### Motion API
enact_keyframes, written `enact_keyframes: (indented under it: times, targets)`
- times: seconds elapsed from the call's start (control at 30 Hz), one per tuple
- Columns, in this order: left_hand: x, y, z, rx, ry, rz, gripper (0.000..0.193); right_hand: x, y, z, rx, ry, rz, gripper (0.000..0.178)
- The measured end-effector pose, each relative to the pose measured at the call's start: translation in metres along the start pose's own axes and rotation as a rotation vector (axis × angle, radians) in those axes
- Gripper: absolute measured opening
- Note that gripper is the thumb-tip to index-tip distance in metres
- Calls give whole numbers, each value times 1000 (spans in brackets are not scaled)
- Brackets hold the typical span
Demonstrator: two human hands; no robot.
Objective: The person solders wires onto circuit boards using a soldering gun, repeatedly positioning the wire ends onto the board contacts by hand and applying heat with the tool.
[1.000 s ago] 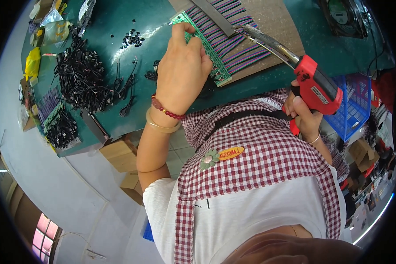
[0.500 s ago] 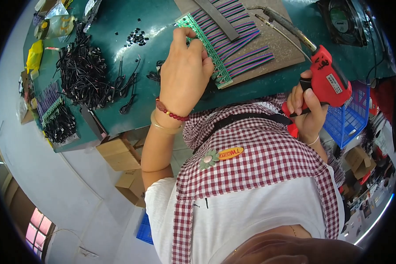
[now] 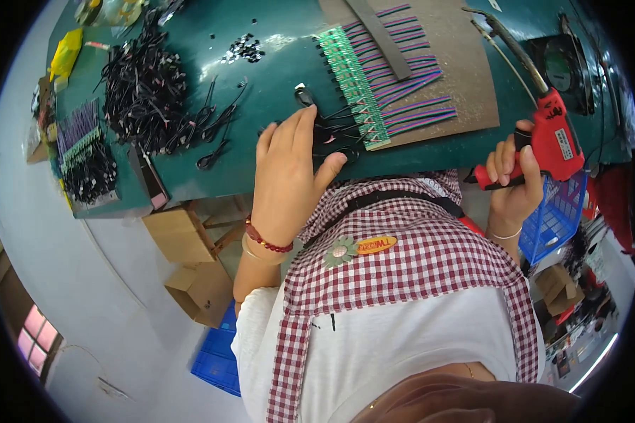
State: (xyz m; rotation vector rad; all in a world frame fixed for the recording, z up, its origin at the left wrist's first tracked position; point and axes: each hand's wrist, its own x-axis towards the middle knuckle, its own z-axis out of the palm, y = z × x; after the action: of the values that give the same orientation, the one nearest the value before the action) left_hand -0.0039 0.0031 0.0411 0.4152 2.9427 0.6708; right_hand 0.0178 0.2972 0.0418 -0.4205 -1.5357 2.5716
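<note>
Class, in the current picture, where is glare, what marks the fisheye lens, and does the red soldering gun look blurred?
Head view: glare on the green tabletop beside the small black pieces; head view: curved black border swallowing the corners; head view: red soldering gun fairly sharp, no obvious blur.

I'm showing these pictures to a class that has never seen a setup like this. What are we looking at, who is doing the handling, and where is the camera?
There is no robot here, just a person's two bare hands. The view comes from a wide fisheye camera worn on the head and looking down, so straight edges curve near the rim.

On the green table lies a brown sheet with a green circuit board strip, coloured wires and a dark flat bar across them. Further left are a pile of black cables and small black pieces.

The right hand grips a red gun-shaped tool. The left hand is open beside the strip.
</note>
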Motion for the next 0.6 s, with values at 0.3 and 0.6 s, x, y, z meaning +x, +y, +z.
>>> enact_keyframes:
  times: [0.3, 0.6]
  targets:
    - [24, -101, -8, 203, 270, -78, 15, 18, -18, 14, 31, -127, -41, 33]
    - [46, -17, -28, -871, 206, -117, 7, 20, -26, 65, -268, -80, 31, 45]
